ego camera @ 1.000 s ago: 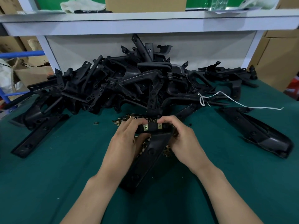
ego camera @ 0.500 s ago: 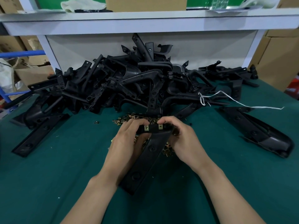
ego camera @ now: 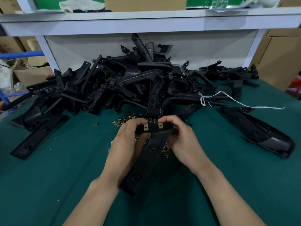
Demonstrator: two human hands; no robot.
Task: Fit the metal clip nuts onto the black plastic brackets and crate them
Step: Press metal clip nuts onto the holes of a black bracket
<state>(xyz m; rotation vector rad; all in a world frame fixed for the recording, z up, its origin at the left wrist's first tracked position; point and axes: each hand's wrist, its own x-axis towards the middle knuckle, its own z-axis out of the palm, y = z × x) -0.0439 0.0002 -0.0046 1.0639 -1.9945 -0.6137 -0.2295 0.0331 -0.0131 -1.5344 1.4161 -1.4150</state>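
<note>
My left hand (ego camera: 125, 144) and right hand (ego camera: 184, 141) both clamp bracket (ego camera: 146, 160) at its far end, just in front of bracket pile (ego camera: 130, 85). Long axis runs from grip back toward me. Two clip nuts (ego camera: 146, 127) sit between fingertips (appear seated).

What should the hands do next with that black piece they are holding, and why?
Probably press the right clip nut fully home with the right hand. Its fingertips sit just above that clip, the left hand steadies the bracket, and the left clip nut already looks seated on the same edge. No crate is in view.
</note>
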